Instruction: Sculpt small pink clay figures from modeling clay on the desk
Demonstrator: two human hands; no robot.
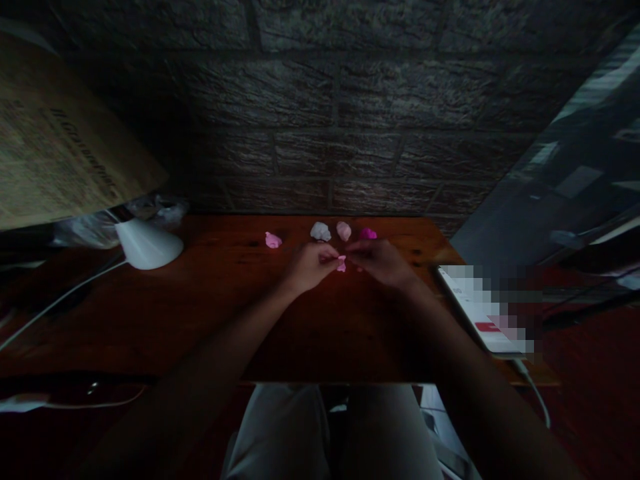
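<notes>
Between my two hands hangs a small pink clay-like piece [342, 264]. My left hand [313, 267] pinches it between thumb and fingertips. The fingers of my right hand [381, 261] are also pinched together, close to the top of the piece; what they hold, if anything, is hidden. Behind the hands, on the wooden table, lie a white lump [321, 231], a pale pink lump [343, 231] and a bright magenta lump [369, 233], the last partly covered by my right hand. Off to the left sits another pink lump [273, 240].
A lamp with a white base [150, 245] and newsprint shade [60, 140] stands left, with clear plastic [90, 230] behind it. At the right edge of the wooden table [210, 313] lies a lit, cabled tablet-like device [480, 313], partly pixelated. A brick-patterned wall [300, 100] rises behind.
</notes>
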